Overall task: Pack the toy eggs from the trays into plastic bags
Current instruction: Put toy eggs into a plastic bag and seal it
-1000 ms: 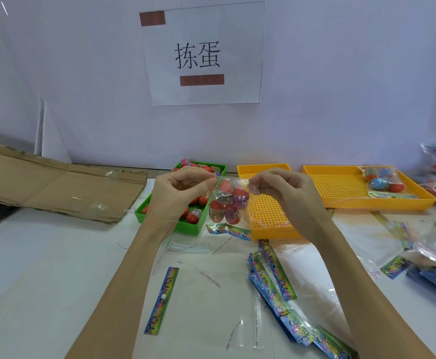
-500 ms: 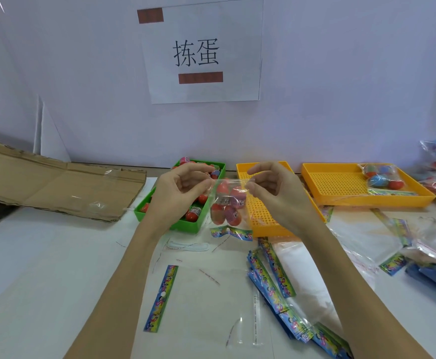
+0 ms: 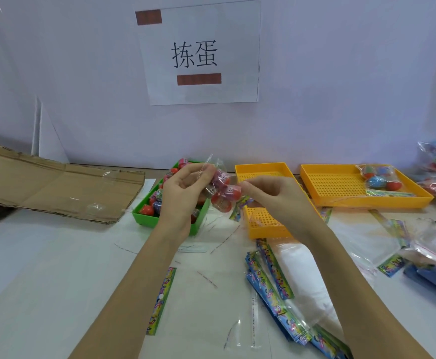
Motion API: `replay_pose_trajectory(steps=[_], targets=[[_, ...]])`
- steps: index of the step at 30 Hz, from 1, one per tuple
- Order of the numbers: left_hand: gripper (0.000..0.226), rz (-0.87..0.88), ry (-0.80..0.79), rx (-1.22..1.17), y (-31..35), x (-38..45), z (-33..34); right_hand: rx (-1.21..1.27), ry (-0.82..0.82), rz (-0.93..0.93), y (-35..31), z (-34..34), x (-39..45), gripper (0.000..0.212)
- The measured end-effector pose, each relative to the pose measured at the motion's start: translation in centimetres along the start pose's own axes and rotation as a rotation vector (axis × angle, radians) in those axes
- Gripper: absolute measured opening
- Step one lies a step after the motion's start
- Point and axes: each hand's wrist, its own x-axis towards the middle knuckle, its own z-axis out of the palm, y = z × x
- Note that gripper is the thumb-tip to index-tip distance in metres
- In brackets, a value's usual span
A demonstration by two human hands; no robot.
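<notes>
Filled plastic bag [image 3: 220, 189] is up in the air between both hands, above the gap between the green tray [image 3: 144, 220] and the near orange tray [image 3: 260, 228]. My left hand [image 3: 183, 189] has fingers curled round the bag's upper-left end, loose film sticking out above the fingertips; my right hand [image 3: 268, 195] pinches the lower-right end, next to the printed header strip [image 3: 238, 208] hanging off it. So the bag's long axis runs tilted, high at left, low at right, toy eggs [image 3: 224, 193] bunched in the middle. Both hands are on it, neither nearer. My guess: closing or sealing step, and the finished bag goes right, since the far orange tray [image 3: 341, 195] already holds one packed bag [image 3: 378, 178]; the right hand has the shorter path. More loose eggs sit in the green tray, so the task isn't done. White worktop carries spare bags and header cards [image 3: 273, 283], stray peel strips, flat cardboard [image 3: 56, 187] at left. Pale wall behind with a paper sign [image 3: 198, 53].
</notes>
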Motion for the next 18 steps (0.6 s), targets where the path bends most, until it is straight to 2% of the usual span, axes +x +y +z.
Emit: replay_pose_trajectory(steps=[2,4,6,8,11,15,18], targets=[[0.029,-0.039,-0.010,0.000,0.0,0.1,-0.2,0.020,0.119,-0.019,0.0,0.5,0.0,0.015],[0.020,-0.031,-0.040,0.071,0.1,0.3,-0.6,-0.047,0.217,-0.056,0.0,0.6,0.1,0.018],[0.017,-0.026,-0.080,0.103,0.0,0.4,-0.8,-0.130,0.241,-0.088,0.1,0.3,0.1,0.023],[0.023,-0.043,-0.121,0.093,-0.1,0.4,-0.9,-0.169,0.232,-0.114,-0.1,0.1,0.1,0.031],[0.023,-0.079,-0.114,0.038,-0.4,0.5,-0.9,-0.203,0.281,-0.129,-0.3,0.2,0.0,0.038],[0.011,-0.155,-0.093,-0.093,-0.7,0.5,-0.6,-0.149,0.447,-0.120,-0.3,0.6,0.0,0.059],[0.004,-0.180,-0.137,-0.118,-0.6,0.5,-0.3,-0.096,0.447,-0.105,-0.1,1.2,0.0,0.057]])
